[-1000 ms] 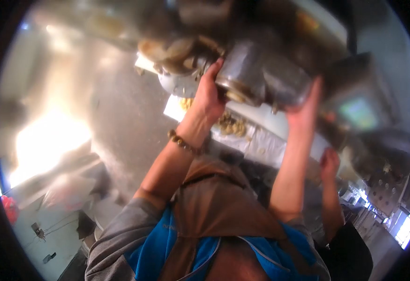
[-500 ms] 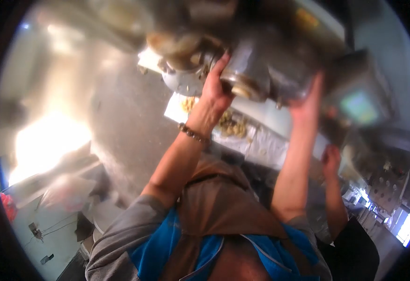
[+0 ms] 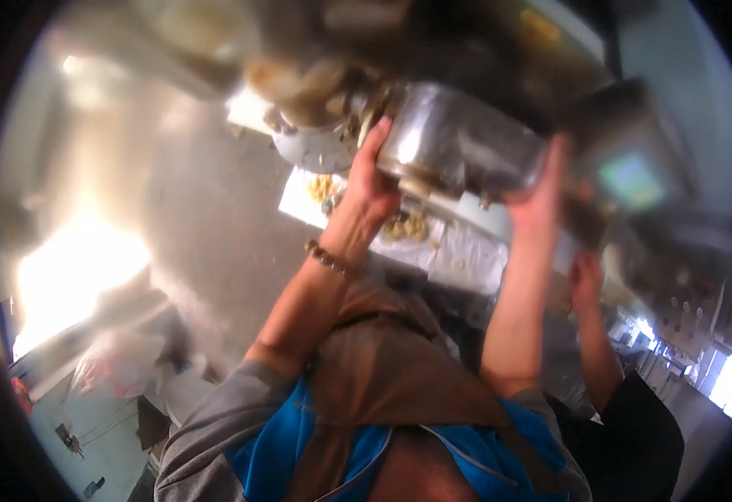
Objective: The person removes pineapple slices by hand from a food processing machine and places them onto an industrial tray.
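Note:
A shiny rectangular metal container (image 3: 466, 138) is held up between both hands, partly blurred by motion. My left hand (image 3: 372, 184) grips its left end, the thumb pointing up along the side. At the opposite end my right hand (image 3: 536, 194) is closed on the container's edge. What the container holds cannot be seen from here. Below the hands, pale dough-like pieces (image 3: 406, 227) lie on a white sheet (image 3: 468, 255). A pale bowl (image 3: 311, 149) sits just left of my left hand.
Another person's hand (image 3: 586, 280) shows at right, beside a dark sleeve (image 3: 634, 427). A lit screen (image 3: 636, 180) stands at upper right. A grey surface (image 3: 215, 201) lies at left, with a plastic bag (image 3: 119, 364) lower down and bright light beyond.
The metal container appears sharper and more fully in view, having shifted slightly left with both my hands. The whole view has moved a little. Both hands keep their grip.

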Demonstrator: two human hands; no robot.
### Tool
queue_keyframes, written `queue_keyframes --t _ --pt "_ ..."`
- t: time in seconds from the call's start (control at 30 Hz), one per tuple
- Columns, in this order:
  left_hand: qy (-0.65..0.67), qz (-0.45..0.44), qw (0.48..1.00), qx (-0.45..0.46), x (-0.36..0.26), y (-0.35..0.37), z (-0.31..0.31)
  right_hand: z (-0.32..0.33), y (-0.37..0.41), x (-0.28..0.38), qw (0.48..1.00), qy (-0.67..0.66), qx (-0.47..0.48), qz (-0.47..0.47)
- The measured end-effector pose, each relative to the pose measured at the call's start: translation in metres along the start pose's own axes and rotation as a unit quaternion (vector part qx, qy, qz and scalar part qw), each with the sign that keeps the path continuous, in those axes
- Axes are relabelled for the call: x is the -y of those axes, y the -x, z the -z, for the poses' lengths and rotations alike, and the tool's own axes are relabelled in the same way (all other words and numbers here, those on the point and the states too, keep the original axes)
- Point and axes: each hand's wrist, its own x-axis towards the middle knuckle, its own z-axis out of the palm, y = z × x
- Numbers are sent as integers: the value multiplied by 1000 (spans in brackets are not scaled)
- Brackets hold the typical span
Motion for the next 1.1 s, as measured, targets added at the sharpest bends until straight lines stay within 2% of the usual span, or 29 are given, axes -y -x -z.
queue_keyframes --t 0.07,0.13,0.23,0.3,0.37,0.4,0.5,0.6,0.77,0.8,0.87,0.9,1.0,1.1 --pt "-2 2 1000 -24 6 10 1 7 -2 -5 1000 -12 7 0" --pt "6 7 1000 -11 11 13 12 22 -4 -13 999 -23 27 -16" --pt "15 1 1000 2 19 17 38 27 10 -22 1000 -20 3 -2" --pt "-5 -42 999 12 21 24 51 32 21 -30 999 -43 5 -7" --pt "-16 -24 999 28 16 30 67 43 26 -45 998 -61 -16 0" --pt "-42 -24 999 12 13 35 73 51 32 -50 996 -77 18 -37" --pt "-83 -21 996 -10 8 49 76 50 57 -62 996 -86 20 -18" --pt "-85 14 996 17 4 60 82 75 65 -90 992 -122 11 -3" --pt "-151 143 977 -38 19 62 104 120 84 -118 985 -172 -4 -13" --pt "-177 131 975 -19 22 67 97 121 90 -120 985 -173 -12 -7" --pt "-121 108 987 -11 33 73 88 137 101 -126 989 -141 -33 -11" --pt "-138 80 987 11 45 69 90 147 104 -127 990 -137 -32 -11" --pt "-155 127 980 11 53 69 95 146 123 -122 951 -278 125 41" --pt "-192 127 972 45 59 76 96 150 126 -89 929 -312 182 86"
